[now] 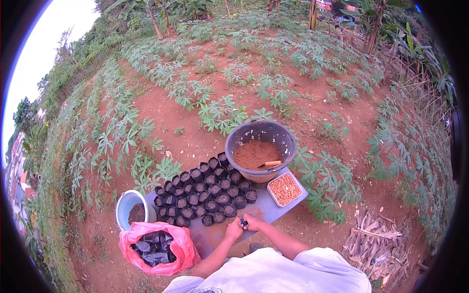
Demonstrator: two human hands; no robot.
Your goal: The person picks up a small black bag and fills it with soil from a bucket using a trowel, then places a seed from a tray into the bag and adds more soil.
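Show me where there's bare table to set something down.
Two patches on the grey table: one between the pink bag, the nearest black pots and the left hand; another between the right hand, those pots and the kernel tray. Crowded: behind, where pots stand packed up to the dark bucket.

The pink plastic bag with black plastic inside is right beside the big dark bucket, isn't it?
Not quite: the head view shows the pink plastic bag with black plastic inside right beside the light blue bucket, not the big dark bucket.
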